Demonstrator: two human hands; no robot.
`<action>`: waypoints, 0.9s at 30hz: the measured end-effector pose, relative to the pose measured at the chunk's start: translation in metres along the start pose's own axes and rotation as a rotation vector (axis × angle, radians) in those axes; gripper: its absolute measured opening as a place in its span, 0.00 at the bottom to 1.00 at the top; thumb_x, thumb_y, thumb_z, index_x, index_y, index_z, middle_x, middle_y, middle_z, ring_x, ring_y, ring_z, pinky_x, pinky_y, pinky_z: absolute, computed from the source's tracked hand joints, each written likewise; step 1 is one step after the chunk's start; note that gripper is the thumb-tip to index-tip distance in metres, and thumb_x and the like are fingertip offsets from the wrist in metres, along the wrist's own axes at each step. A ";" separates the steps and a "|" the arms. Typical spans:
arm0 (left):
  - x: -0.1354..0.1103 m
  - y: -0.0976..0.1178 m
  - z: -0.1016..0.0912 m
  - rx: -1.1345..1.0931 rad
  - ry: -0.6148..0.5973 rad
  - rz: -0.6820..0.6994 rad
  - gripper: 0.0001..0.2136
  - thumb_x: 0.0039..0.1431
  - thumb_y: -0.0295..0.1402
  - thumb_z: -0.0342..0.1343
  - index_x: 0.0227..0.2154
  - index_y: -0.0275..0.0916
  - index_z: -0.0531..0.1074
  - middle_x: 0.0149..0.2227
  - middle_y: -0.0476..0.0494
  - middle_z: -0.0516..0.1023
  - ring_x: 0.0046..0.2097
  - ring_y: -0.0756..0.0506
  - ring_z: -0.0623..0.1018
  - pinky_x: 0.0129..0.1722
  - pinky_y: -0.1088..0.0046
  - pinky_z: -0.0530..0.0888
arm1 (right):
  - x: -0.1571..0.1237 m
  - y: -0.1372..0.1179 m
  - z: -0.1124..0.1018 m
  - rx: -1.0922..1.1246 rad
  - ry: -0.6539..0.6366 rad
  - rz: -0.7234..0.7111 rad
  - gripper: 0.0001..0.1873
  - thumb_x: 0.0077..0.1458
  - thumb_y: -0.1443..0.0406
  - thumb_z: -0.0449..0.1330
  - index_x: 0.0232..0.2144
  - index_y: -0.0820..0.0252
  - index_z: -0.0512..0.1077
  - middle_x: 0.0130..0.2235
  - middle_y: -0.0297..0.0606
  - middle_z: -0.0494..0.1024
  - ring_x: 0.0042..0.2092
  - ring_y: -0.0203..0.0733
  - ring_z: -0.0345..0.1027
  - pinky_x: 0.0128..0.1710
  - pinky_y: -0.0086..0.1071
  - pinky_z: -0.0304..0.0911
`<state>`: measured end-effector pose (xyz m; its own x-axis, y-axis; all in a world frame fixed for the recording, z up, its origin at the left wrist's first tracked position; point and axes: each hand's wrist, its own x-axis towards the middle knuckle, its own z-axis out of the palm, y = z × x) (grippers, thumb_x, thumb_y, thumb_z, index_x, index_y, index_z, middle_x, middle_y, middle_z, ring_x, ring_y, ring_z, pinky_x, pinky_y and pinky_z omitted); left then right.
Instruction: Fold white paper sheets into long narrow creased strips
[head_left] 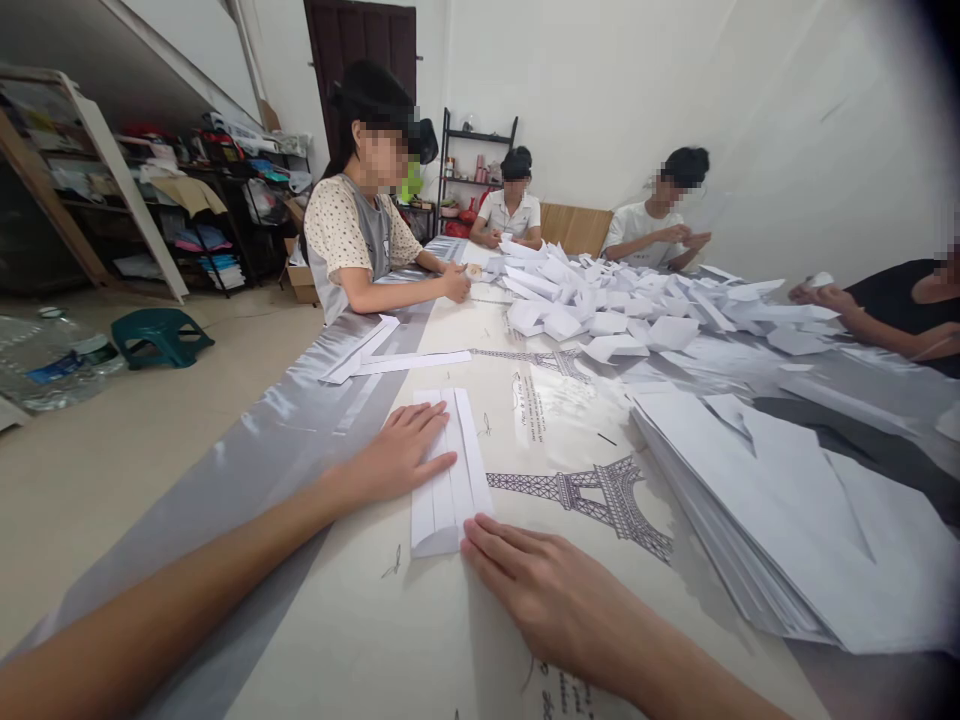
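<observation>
A white sheet of paper with several lengthwise creases lies on the table in front of me. Its right long edge is folded up a little and its near end curls. Across its upper left part my left hand rests flat, fingers spread and pointing to the far right. My right hand is at the near right corner, its fingers together and closed on the paper's edge; the thumb is hidden beneath. Farther off, to the left, lie folded paper strips.
A thick stack of white paper stands at the right. Beyond it spreads a large heap of folded paper pieces. Several people sit around the table, hands on paper. A green stool and plastic bottles are on the floor at left.
</observation>
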<state>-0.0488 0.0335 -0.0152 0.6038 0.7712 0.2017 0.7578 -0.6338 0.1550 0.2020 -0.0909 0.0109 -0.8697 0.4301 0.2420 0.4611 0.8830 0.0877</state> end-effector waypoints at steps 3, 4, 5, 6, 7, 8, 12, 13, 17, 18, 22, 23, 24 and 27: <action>0.000 0.000 0.000 -0.004 -0.010 -0.004 0.29 0.71 0.53 0.41 0.66 0.39 0.57 0.71 0.37 0.56 0.69 0.33 0.57 0.65 0.53 0.56 | 0.002 0.009 -0.003 0.207 -0.001 0.072 0.21 0.59 0.76 0.53 0.53 0.68 0.74 0.56 0.47 0.78 0.55 0.48 0.73 0.51 0.38 0.73; 0.000 0.001 -0.001 -0.007 -0.017 -0.009 0.29 0.71 0.53 0.41 0.66 0.38 0.57 0.71 0.37 0.55 0.69 0.33 0.57 0.65 0.52 0.55 | 0.003 0.014 -0.004 0.280 0.002 0.103 0.20 0.60 0.76 0.53 0.52 0.63 0.76 0.56 0.41 0.78 0.54 0.45 0.74 0.50 0.37 0.73; 0.000 0.001 -0.002 -0.011 -0.023 -0.012 0.29 0.71 0.53 0.41 0.66 0.38 0.57 0.71 0.36 0.55 0.69 0.33 0.57 0.65 0.52 0.55 | 0.004 0.018 -0.004 0.341 0.013 0.130 0.20 0.61 0.75 0.53 0.51 0.58 0.77 0.55 0.36 0.79 0.53 0.42 0.74 0.50 0.36 0.73; 0.000 0.001 -0.002 -0.017 -0.027 -0.015 0.29 0.71 0.52 0.41 0.66 0.38 0.57 0.71 0.36 0.55 0.69 0.33 0.57 0.65 0.52 0.55 | 0.004 0.023 -0.004 0.389 0.028 0.150 0.21 0.61 0.75 0.54 0.49 0.54 0.77 0.55 0.32 0.79 0.52 0.40 0.75 0.49 0.35 0.73; 0.000 0.001 -0.002 -0.023 -0.029 -0.016 0.29 0.71 0.52 0.41 0.66 0.38 0.57 0.70 0.36 0.56 0.69 0.33 0.57 0.65 0.52 0.55 | 0.004 0.026 -0.004 0.426 0.036 0.154 0.21 0.61 0.75 0.54 0.49 0.52 0.78 0.55 0.30 0.79 0.51 0.39 0.75 0.48 0.34 0.72; 0.000 0.001 -0.003 -0.027 -0.028 -0.017 0.29 0.71 0.52 0.41 0.66 0.38 0.57 0.70 0.35 0.56 0.69 0.32 0.57 0.65 0.51 0.56 | 0.005 0.029 -0.004 0.443 0.040 0.156 0.22 0.61 0.76 0.53 0.49 0.51 0.78 0.55 0.29 0.79 0.51 0.38 0.74 0.47 0.33 0.72; 0.000 0.001 -0.002 -0.030 0.017 0.007 0.28 0.71 0.52 0.41 0.65 0.38 0.58 0.70 0.35 0.57 0.68 0.33 0.59 0.65 0.51 0.57 | 0.005 0.031 -0.005 0.374 0.010 0.127 0.22 0.61 0.77 0.52 0.46 0.51 0.78 0.54 0.28 0.79 0.49 0.40 0.73 0.41 0.34 0.71; -0.001 0.001 -0.002 -0.028 0.033 0.014 0.28 0.72 0.51 0.42 0.64 0.38 0.59 0.70 0.35 0.57 0.68 0.33 0.59 0.65 0.51 0.58 | 0.006 0.029 -0.006 0.338 0.000 0.120 0.22 0.61 0.77 0.52 0.46 0.51 0.78 0.54 0.29 0.79 0.48 0.41 0.73 0.40 0.34 0.71; -0.003 0.003 -0.003 -0.020 0.071 0.018 0.26 0.72 0.50 0.42 0.63 0.38 0.61 0.68 0.34 0.61 0.67 0.35 0.61 0.65 0.54 0.59 | 0.007 0.019 -0.005 0.182 -0.031 0.108 0.17 0.60 0.75 0.54 0.44 0.55 0.77 0.52 0.35 0.78 0.45 0.43 0.73 0.34 0.34 0.69; -0.003 0.003 -0.003 -0.023 0.078 0.018 0.26 0.72 0.50 0.43 0.63 0.38 0.62 0.67 0.35 0.62 0.67 0.36 0.61 0.65 0.54 0.59 | 0.008 0.016 -0.003 0.147 -0.036 0.118 0.16 0.59 0.76 0.54 0.43 0.56 0.77 0.52 0.37 0.78 0.44 0.43 0.73 0.33 0.34 0.69; -0.005 0.003 -0.004 -0.051 0.099 0.021 0.26 0.72 0.50 0.42 0.65 0.40 0.60 0.67 0.36 0.62 0.67 0.37 0.62 0.65 0.55 0.59 | 0.012 0.011 0.001 0.116 -0.030 0.158 0.19 0.56 0.79 0.52 0.44 0.61 0.76 0.51 0.41 0.78 0.47 0.45 0.72 0.37 0.35 0.71; -0.005 0.003 -0.004 -0.059 0.107 0.022 0.26 0.73 0.50 0.41 0.65 0.41 0.58 0.67 0.37 0.62 0.67 0.38 0.62 0.65 0.56 0.60 | 0.013 0.012 0.002 0.130 -0.020 0.171 0.21 0.55 0.80 0.51 0.45 0.61 0.75 0.51 0.41 0.78 0.48 0.45 0.72 0.37 0.34 0.72; -0.005 0.002 -0.004 -0.066 0.116 0.024 0.26 0.73 0.49 0.40 0.66 0.41 0.57 0.67 0.38 0.62 0.67 0.39 0.62 0.65 0.56 0.60 | 0.013 0.013 0.003 0.147 -0.013 0.187 0.22 0.55 0.81 0.51 0.45 0.61 0.75 0.51 0.40 0.78 0.49 0.44 0.73 0.38 0.34 0.72; -0.006 0.003 -0.003 -0.070 0.144 0.033 0.25 0.74 0.47 0.40 0.67 0.42 0.54 0.66 0.39 0.64 0.66 0.39 0.64 0.64 0.57 0.62 | 0.012 0.024 0.008 0.186 0.001 0.251 0.26 0.54 0.81 0.49 0.49 0.60 0.75 0.55 0.40 0.77 0.50 0.43 0.74 0.38 0.33 0.74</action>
<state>-0.0508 0.0270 -0.0125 0.5824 0.7367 0.3436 0.7159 -0.6650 0.2125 0.2008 -0.0633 0.0077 -0.7326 0.6390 0.2344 0.6212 0.7685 -0.1534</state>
